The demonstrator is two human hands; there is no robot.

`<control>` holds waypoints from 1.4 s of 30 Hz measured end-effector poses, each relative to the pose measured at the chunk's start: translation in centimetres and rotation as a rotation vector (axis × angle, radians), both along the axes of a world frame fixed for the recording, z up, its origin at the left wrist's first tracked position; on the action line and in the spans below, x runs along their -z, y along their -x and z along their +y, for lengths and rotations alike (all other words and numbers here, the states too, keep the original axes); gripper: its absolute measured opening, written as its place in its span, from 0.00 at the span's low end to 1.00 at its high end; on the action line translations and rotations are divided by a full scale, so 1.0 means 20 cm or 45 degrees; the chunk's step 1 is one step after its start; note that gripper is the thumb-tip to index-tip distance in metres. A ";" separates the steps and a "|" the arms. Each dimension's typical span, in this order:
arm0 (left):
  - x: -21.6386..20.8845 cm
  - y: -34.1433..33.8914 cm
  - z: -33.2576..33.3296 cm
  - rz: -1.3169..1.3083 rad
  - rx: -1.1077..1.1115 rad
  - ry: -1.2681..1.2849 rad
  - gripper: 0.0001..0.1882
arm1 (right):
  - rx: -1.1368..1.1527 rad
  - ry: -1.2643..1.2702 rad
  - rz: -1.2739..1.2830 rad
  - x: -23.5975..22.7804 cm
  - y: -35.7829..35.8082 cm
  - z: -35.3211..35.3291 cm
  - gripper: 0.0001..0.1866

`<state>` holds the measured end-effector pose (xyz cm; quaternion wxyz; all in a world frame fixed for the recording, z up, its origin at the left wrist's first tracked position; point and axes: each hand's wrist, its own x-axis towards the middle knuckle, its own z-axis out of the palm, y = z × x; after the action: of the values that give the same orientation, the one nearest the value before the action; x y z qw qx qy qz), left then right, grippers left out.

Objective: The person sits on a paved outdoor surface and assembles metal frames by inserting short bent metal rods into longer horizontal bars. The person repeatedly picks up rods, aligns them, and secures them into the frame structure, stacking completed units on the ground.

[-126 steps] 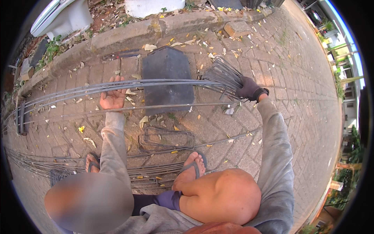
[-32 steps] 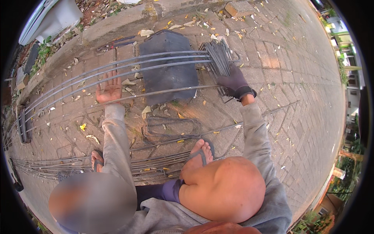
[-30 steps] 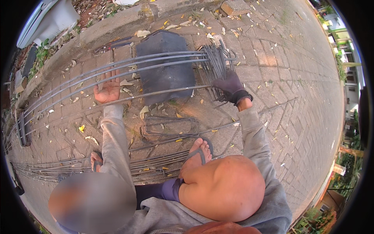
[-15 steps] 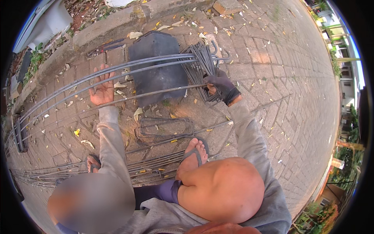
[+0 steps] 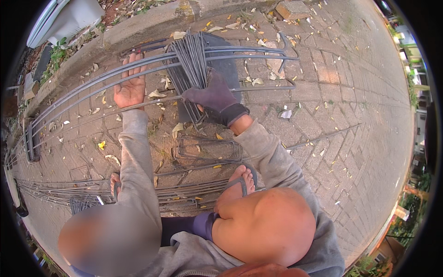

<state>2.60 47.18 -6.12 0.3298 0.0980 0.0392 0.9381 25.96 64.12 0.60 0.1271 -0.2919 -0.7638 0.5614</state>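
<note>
My right hand (image 5: 214,94), in a dark purple glove, is closed on a bundle of bent steel stirrups (image 5: 189,57). The stirrups encircle several long steel bars (image 5: 251,50) with hooked right ends. My bare left hand (image 5: 130,90) lies palm up beneath these bars, fingers stretched out. One bar crosses over its fingers and a lower one passes by the wrist. More stirrups (image 5: 31,141) hang round the bars at the far left. A dark sheet (image 5: 227,69) lies under the bundle, partly hidden by it.
Loose rectangular stirrups (image 5: 207,148) lie on the paving before my sandalled foot (image 5: 240,182). Many thin bars (image 5: 180,191) run across the ground by my feet. A concrete kerb (image 5: 138,34) borders the far side, with a brick (image 5: 293,10) near it.
My right hand has slid the stirrup bundle leftward along the bars, leaving their hooked ends exposed. My left hand stays open under the bars. The view has shifted slightly.
</note>
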 end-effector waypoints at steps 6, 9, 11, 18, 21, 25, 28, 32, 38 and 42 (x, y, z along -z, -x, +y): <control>0.31 0.08 -0.18 -0.090 -0.654 0.966 0.29 | -0.157 -0.073 -0.111 0.08 0.38 -0.40 0.33; 0.42 0.15 -0.41 -0.344 -0.780 1.306 0.23 | -0.294 -0.239 -0.180 0.14 0.46 -0.47 0.28; 0.43 0.08 -0.61 -0.558 -0.807 1.468 0.16 | -0.508 -0.345 -0.266 0.15 0.58 -0.46 0.33; 0.07 -0.27 -0.67 -0.356 -1.470 2.017 0.13 | -0.895 -0.606 -0.356 -0.13 0.50 -0.31 0.32; -0.15 -0.23 -0.51 0.258 -1.747 2.181 0.15 | -0.576 -0.442 0.124 -0.25 0.25 -0.20 0.21; -0.35 0.05 -0.46 0.749 -0.999 2.536 0.31 | -0.215 -0.250 -0.035 -0.29 0.00 -0.16 0.11; -0.33 0.12 -0.42 0.887 -0.164 2.530 0.54 | -0.394 -0.283 -0.083 -0.18 -0.12 -0.23 0.08; -0.33 -0.05 -0.27 1.059 -0.186 2.596 0.66 | -0.485 -0.594 -0.178 -0.02 -0.29 -0.37 0.11; -0.39 -0.45 0.02 1.801 -0.488 3.092 0.57 | -0.839 -0.761 -0.902 0.07 -0.50 -0.56 0.19; -0.30 -0.35 0.00 2.010 -0.573 3.084 0.46 | -0.958 -0.796 -1.060 0.26 -0.56 -0.57 0.19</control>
<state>9.68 47.13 -0.11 -0.0484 0.2363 0.9682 0.0665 37.06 52.76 -4.51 -0.3067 -0.1465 -0.9270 0.1583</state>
